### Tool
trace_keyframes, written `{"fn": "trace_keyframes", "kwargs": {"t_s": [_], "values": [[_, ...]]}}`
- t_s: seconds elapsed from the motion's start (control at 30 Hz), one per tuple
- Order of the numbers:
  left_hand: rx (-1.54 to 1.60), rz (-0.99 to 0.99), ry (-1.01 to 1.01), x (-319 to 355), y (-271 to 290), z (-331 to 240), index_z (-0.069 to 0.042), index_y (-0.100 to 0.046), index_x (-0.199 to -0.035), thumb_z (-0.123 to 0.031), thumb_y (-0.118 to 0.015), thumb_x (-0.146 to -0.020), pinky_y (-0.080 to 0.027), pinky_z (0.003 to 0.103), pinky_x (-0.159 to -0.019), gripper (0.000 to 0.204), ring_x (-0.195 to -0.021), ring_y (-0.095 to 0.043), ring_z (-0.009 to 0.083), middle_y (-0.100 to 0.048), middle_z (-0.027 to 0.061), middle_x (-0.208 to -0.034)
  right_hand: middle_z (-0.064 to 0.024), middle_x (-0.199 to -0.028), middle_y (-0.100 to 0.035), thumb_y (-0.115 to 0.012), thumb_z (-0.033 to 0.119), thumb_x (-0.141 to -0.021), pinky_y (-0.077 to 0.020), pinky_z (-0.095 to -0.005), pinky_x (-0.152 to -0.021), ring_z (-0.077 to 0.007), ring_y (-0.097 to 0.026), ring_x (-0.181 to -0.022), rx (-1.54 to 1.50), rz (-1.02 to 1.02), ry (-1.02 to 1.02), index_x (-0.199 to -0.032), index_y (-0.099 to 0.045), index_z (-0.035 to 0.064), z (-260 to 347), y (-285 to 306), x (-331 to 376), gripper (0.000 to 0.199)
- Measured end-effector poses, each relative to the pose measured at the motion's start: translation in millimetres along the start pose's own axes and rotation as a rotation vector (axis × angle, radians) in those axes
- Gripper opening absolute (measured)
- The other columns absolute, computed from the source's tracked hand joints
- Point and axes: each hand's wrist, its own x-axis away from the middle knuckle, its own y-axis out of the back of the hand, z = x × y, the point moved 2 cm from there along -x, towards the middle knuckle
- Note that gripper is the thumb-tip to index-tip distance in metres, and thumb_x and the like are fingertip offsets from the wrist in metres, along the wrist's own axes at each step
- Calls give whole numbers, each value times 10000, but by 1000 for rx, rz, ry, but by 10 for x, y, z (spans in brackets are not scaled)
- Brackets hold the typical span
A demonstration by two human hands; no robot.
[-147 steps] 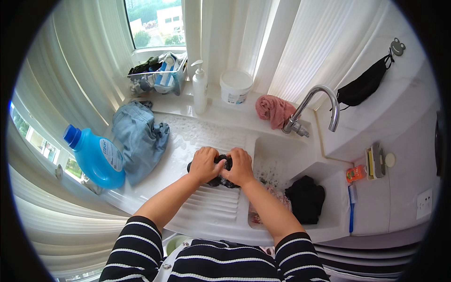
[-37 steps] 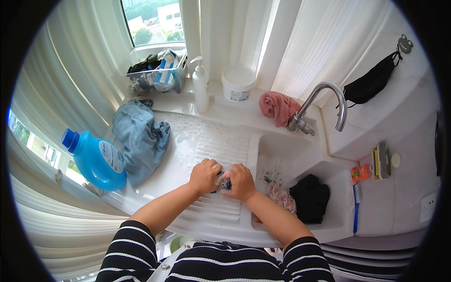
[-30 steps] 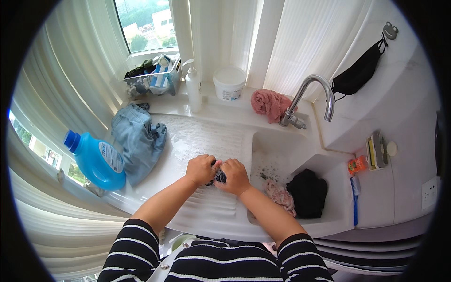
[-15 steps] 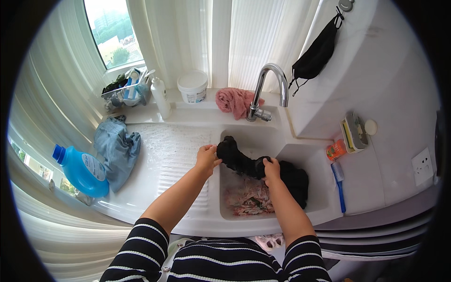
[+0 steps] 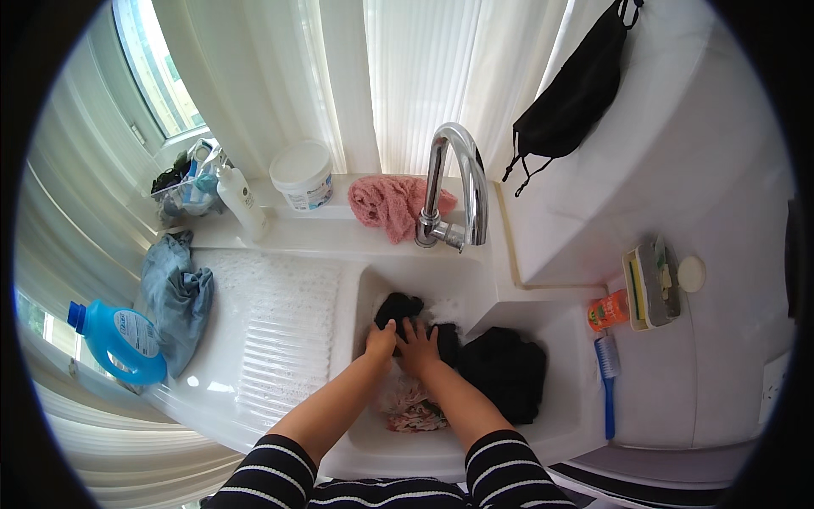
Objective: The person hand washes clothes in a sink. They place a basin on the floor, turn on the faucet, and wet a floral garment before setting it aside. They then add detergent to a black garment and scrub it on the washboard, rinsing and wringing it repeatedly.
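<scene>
In the sink basin (image 5: 370,424), a wet black cloth garment (image 5: 395,309) lies bunched up at the far left, with suds beside it. My left hand (image 5: 381,341) is closed on its near edge, the fingertips partly hidden. Spread fingers of my right hand (image 5: 419,349) press down on the same garment, right beside the left hand. More black cloth (image 5: 504,373) rests over the right part of the sink; whether it joins the bunched piece I cannot tell. Below my wrists a pink floral cloth (image 5: 414,409) sits in the basin, partly covered by my right forearm.
A chrome faucet (image 5: 479,199) arches over the sink's far side, next to a pink towel (image 5: 386,204). Left of the basin is a wet ribbed washboard (image 5: 284,352), then blue-grey cloth (image 5: 178,301) and a blue detergent bottle (image 5: 127,339). A blue brush (image 5: 608,382) lies at right.
Both hands have lowered the black garment from above the basin into its far left part. My right hand has moved left beside the left one, and its fingers have spread. The view has shifted.
</scene>
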Motion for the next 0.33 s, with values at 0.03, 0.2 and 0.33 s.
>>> {"fn": "trace_keyframes", "kwargs": {"t_s": [0.03, 0.2, 0.33], "values": [[30, 1, -19, -69, 12, 16, -39, -231, -1506, -369, -566, -957, -381, 444, -1040, 724, -1249, -477, 320, -401, 206, -1452, -141, -1597, -144, -614, 504, -868, -236, -601, -1114, -370, -160, -1456, 10, -43, 83, -1528, -241, 300, -48, -13, -27, 785], [95, 79, 78, -4, -13, -60, -69, -246, -1504, -417, -554, -957, -315, 464, -1081, 718, -1346, -363, 305, -369, 193, -1476, -125, -1421, -484, -747, 327, -757, -365, -562, -1019, -396, -410, -1321, -461, -371, -303, -1432, -427, 214, -354, -175, -248, 756], [239, 118, 355, -270, -84, 104, -185, -126, -1561, -539, -572, -911, -104, 406, -1170, 864, -1491, -44, 253, -104, 109, -1622, -166, -1471, -427, -789, 341, -705, -326, -531, -1092, -407, -375, -1356, -755, 90, 54, -1482, -366, 202, -248, -78, -181, 895]]}}
